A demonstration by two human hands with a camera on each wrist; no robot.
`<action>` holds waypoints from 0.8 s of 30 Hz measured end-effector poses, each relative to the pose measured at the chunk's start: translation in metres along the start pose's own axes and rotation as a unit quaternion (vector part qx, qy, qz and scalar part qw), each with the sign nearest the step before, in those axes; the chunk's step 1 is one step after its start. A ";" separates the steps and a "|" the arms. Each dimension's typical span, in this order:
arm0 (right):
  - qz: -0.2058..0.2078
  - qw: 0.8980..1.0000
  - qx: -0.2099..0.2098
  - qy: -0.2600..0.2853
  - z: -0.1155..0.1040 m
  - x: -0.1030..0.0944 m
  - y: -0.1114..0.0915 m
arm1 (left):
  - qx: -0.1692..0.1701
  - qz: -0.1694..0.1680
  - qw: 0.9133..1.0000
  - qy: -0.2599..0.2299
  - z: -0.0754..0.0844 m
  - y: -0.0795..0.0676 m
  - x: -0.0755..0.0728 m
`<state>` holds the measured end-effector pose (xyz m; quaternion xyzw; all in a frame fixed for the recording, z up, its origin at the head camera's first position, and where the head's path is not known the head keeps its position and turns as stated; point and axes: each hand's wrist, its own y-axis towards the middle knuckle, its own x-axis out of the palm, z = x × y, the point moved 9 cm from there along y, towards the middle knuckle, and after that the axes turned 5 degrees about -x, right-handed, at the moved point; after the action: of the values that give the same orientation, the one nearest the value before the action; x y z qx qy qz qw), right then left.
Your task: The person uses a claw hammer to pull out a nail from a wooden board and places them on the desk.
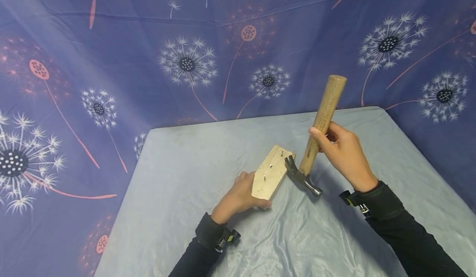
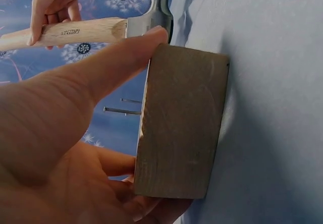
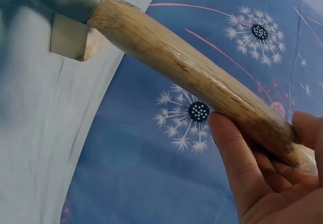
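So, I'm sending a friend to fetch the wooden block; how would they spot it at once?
Find the pale cloth-covered table, then the hammer. In the head view, the wooden block is just left of the hammer's metal head. Unlike the hammer, it is chunky, with three nails standing out of one face.

Wooden block [image 2: 184,123] in left grip [image 2: 55,118]

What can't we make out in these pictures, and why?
Head view: the tips of the nails, hidden in the wooden block.
Left wrist view: the lettering on the claw hammer's handle, too small.
Right wrist view: part of the claw hammer's head, cut off by the left edge.
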<state>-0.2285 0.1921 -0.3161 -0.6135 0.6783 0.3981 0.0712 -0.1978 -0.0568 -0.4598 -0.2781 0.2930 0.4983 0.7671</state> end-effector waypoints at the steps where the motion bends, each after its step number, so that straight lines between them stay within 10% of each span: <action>1: 0.001 1.000 0.002 0.001 0.001 0.000 0.000 | 0.003 -0.002 1.000 0.002 0.001 0.000 0.000; 10: 0.019 1.000 0.021 -0.002 0.005 0.000 0.001 | 0.025 -0.022 0.999 0.036 0.003 0.004 0.001; 24: -0.067 0.998 -0.006 -0.020 -0.011 0.024 0.038 | 0.011 -0.031 0.998 0.050 0.001 0.002 0.004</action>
<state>-0.2636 0.1643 -0.3055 -0.6495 0.6319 0.4090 0.1076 -0.1981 -0.0532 -0.4623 -0.3027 0.3276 0.4567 0.7698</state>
